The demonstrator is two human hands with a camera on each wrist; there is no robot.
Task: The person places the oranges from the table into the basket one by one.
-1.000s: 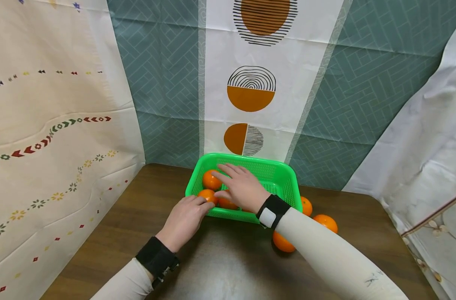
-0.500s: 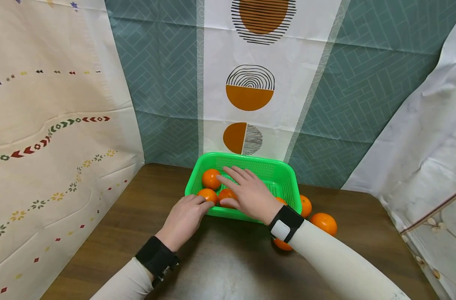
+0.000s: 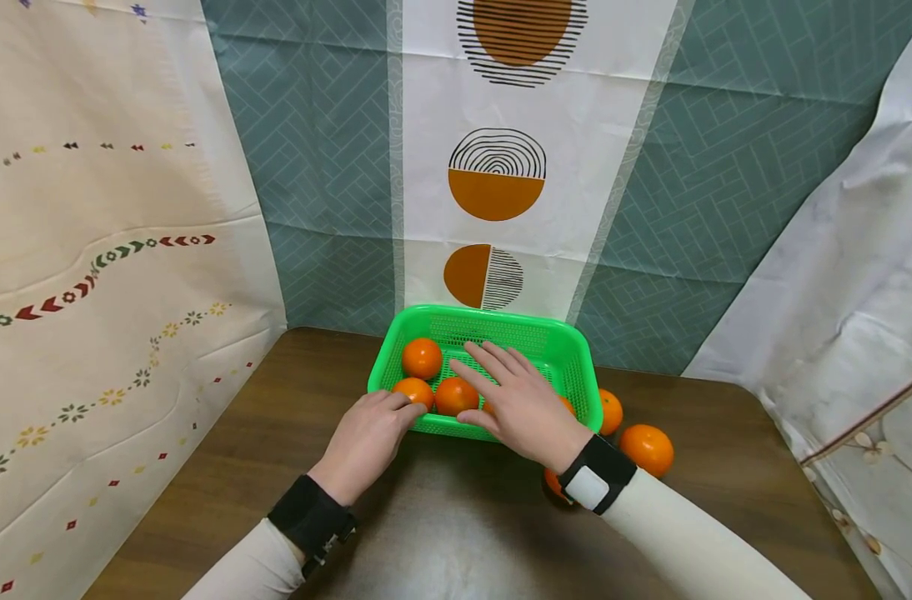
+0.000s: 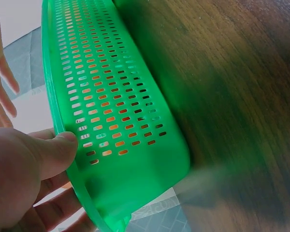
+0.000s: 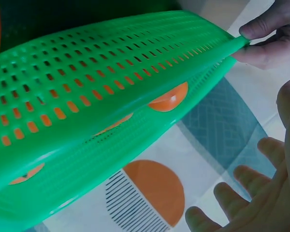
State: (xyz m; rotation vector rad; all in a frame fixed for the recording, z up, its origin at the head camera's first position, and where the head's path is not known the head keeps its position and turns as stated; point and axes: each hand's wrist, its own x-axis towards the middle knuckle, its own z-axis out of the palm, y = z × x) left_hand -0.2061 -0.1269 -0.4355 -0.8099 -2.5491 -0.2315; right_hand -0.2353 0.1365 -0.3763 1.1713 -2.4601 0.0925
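Observation:
A green mesh basket (image 3: 553,350) stands at the back of a brown table (image 3: 291,417) and holds several oranges (image 3: 422,358). My left hand (image 3: 373,429) grips the rim at the basket's near left corner, thumb on the outside (image 4: 50,152), beside one orange (image 3: 414,390). My right hand (image 3: 519,400) hovers flat over the near rim, fingers spread and straight, holding nothing. In the right wrist view the basket wall (image 5: 101,72) fills the frame above the open right hand (image 5: 261,198), and the left hand (image 5: 263,38) pinches the rim.
Two loose oranges (image 3: 646,450) lie on the table right of the basket, and a third (image 3: 552,482) is half hidden under my right wrist. Patterned cloths hang close on the left, back and right. Bare tabletop (image 4: 232,96) lies in front.
My right hand has drawn back from inside the basket toward its near right rim, uncovering an orange at the front. The left hand and basket have stayed put.

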